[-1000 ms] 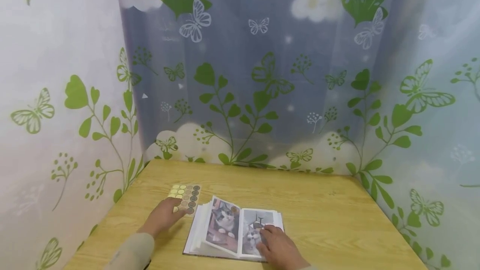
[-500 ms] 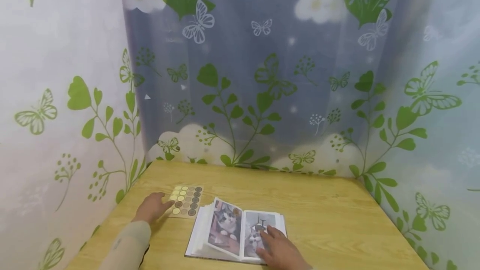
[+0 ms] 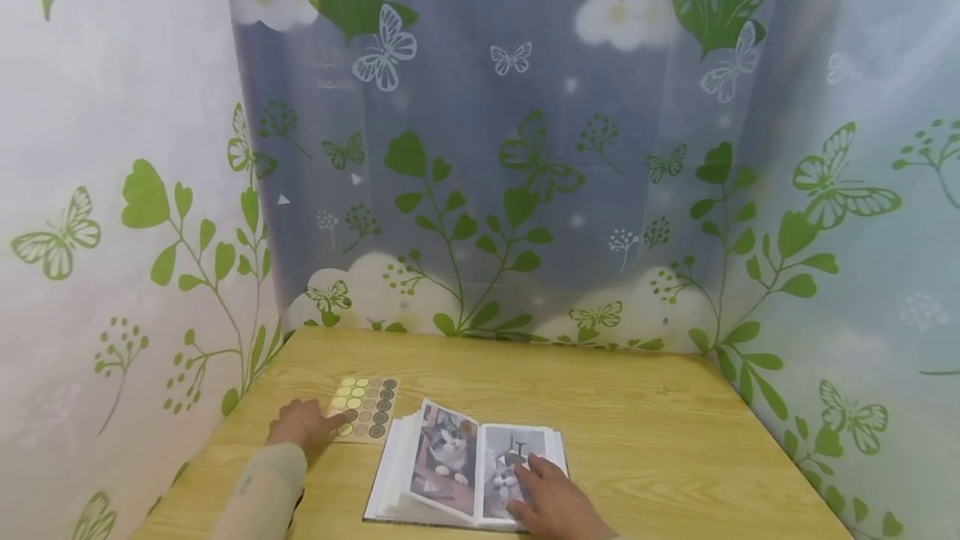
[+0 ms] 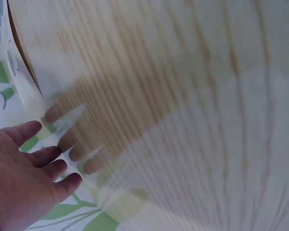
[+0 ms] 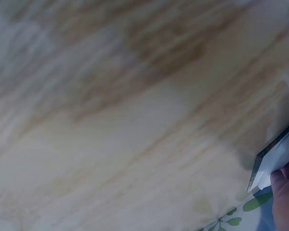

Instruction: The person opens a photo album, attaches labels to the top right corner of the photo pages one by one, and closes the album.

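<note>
My left hand [image 3: 303, 423] reaches to the left edge of a sheet of round stickers [image 3: 372, 394], with one digit stretched onto a dark round near its lower left. In the left wrist view the fingers of the left hand [image 4: 31, 168] are spread and loosely bent, close over the table. The stickers run from yellow through beige to dark brown. Right of the sheet lies an open photo album [image 3: 384, 482], a cat photo [image 3: 447, 457] on its partly lifted left leaf. On the right-hand page rests my right hand [image 3: 558, 498], fingers relaxed, partly covering another photo [image 3: 498, 490].
The wood-grain table [image 3: 660, 440] extends behind and to the right of the album. Printed curtains [image 3: 480, 190] with green leaves and butterflies enclose its back and both sides.
My left hand has drawn back leftward off the sticker sheet, uncovering its lower-left rounds, and now touches its left side. The right hand stays on the album page.
</note>
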